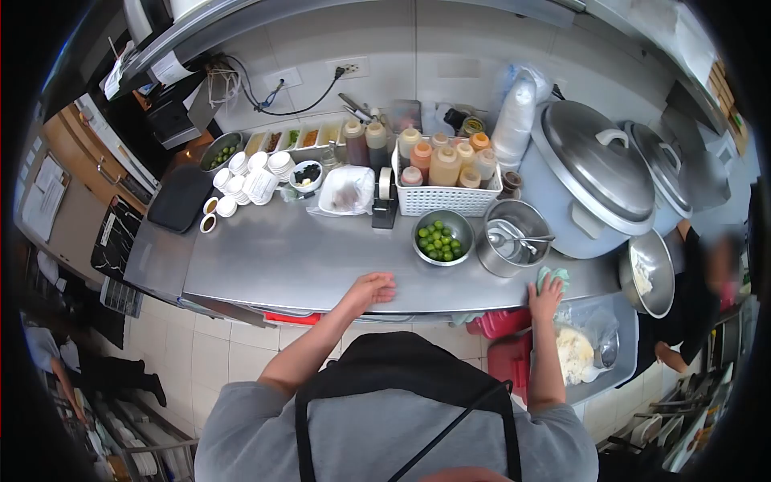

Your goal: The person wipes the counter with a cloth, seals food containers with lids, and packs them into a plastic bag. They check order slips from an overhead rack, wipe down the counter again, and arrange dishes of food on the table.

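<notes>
My right hand (547, 300) is at the counter's front edge on the right, its fingers on a light green cloth (560, 275) that rests on the steel. Over the front edge of the steel counter (281, 261), my left hand (372, 291) points to the right with its fingers stretched out and nothing in it. Between and beyond my hands stands a metal bowl of green limes (438, 241). To its right is a steel pot (496, 257) with ladles (526, 238) in it.
A white basket of sauce bottles (446, 197) and a tape dispenser (385, 210) stand behind. Small white cups (235, 187) are at left. Large lidded cookers (578, 193) fill the right. Below sits a tub of rice (622, 365). Another person (692, 281) holds a metal bowl (662, 277).
</notes>
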### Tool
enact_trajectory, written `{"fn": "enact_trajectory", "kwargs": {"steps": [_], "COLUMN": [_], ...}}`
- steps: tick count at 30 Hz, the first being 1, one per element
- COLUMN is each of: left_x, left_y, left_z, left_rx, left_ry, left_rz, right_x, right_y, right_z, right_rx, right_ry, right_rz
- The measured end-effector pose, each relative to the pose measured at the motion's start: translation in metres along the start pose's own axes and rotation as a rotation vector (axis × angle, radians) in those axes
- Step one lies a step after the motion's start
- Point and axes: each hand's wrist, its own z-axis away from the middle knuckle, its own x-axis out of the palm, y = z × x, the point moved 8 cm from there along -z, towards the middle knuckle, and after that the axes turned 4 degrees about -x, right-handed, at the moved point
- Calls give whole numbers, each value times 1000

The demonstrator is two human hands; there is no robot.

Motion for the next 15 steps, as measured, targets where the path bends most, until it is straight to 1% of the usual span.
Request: {"fn": "enact_trajectory", "kwargs": {"steps": [1, 3, 7, 9, 13, 15], "left_x": [-4, -13, -30, -45, -71, -90], "left_y": [-1, -1, -7, -15, -20, -23], "left_z": [8, 24, 55, 67, 97, 113], "left_rx": [11, 27, 45, 41, 60, 65], "left_ry": [5, 20, 67, 112, 141, 192], "left_rz": [17, 38, 97, 116, 107, 140], "right_x": [3, 9, 14, 27, 47, 63], "right_y": [-30, -66, -158, -206, -313, -366], "right_z": [12, 40, 113, 140, 166, 183], "right_rx": [-140, -312, -645, -815, -988, -1094], "right_ry": [16, 41, -168, -226, -359, -385], "right_rz": [207, 87, -105, -122, -326, -339]}}
